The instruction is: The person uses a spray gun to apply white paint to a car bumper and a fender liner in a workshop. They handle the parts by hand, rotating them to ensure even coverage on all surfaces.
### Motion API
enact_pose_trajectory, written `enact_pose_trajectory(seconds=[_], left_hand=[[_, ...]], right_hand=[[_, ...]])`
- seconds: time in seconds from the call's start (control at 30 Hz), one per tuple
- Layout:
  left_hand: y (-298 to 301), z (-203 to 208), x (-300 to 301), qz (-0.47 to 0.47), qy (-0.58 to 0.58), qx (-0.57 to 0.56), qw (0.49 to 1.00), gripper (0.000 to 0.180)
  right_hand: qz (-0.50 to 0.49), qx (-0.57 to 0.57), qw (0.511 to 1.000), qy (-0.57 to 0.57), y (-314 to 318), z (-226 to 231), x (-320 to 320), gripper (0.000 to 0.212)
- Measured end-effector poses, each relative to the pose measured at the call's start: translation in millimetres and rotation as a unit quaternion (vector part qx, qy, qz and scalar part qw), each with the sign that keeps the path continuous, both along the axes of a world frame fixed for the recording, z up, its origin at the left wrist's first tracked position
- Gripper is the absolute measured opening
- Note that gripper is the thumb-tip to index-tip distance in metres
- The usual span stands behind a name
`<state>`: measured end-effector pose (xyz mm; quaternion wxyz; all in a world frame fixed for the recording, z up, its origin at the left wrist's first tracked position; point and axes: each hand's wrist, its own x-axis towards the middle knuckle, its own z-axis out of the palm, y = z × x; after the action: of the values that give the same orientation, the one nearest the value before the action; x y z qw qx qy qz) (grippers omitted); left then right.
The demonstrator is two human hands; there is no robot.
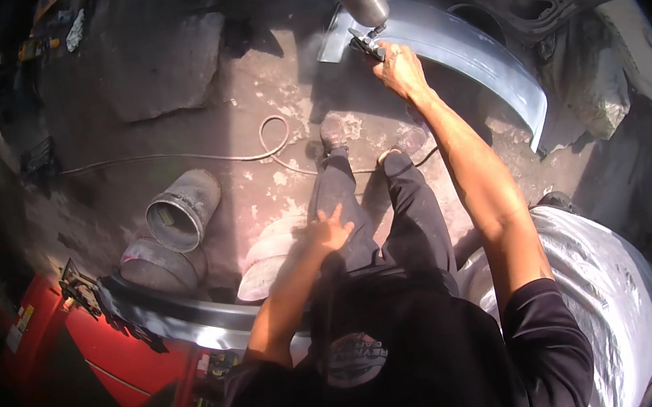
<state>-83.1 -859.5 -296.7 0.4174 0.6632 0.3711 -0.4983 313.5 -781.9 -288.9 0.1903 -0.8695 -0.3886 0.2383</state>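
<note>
Right hand [401, 70] at far right, fingers clenched around the grip of a spray gun with a dull silver metal cup [364, 8], cup rounded, lid on top. Gun sits at the left end of a long, arched, smooth blue-grey panel [452, 40]; contact between them can't be told. Left hand [333, 228] near centre, fingers released and spread, holding nothing, just over the dark trouser leg [333, 195]; touching or not, can't tell. Thin rubbery-looking hose [176, 155] loops across the rough, paint-blotched floor [279, 72]. Left: scuffed grey open-mouthed cylinder [195, 196], tipped on its side. Near left: glossy black curved strip [195, 321] beside a red-bodied machine or vehicle [125, 347]. Near right: wrinkled, shiny silver sheeting [596, 277].
</note>
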Motion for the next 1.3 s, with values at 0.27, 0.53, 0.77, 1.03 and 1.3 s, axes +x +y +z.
enact_pose_trajectory(seconds=[0.27, 0.53, 0.77, 1.03, 1.3], left_hand=[[11.7, 7.4, -0.8, 0.104, 0.012, -0.03, 0.994, 0.082], [15.4, -3.0, -2.9, 0.138, 0.023, -0.046, 0.989, 0.079], [24.0, 5.6, -7.8, 0.157, 0.025, -0.045, 0.986, 0.075], [158.8, 65.4, 17.9, 0.082, -0.053, 0.11, 0.989, 0.077], [385.3, 81.0, 24.5, -0.027, -0.08, 0.166, 0.982, 0.079]], right_hand=[[0.037, -0.073, 0.994, -0.068, 91.8, -9.1, 18.9, 0.029], [0.134, -0.15, 0.979, -0.035, 125.5, -30.7, -31.9, 0.033], [-0.035, -0.068, 0.992, -0.1, 111.2, -33.8, 7.8, 0.03], [-0.258, 0.058, 0.964, 0.018, 50.4, 5.5, -35.3, 0.033], [-0.444, 0.072, 0.892, 0.052, 109.8, 24.9, -72.0, 0.037]])
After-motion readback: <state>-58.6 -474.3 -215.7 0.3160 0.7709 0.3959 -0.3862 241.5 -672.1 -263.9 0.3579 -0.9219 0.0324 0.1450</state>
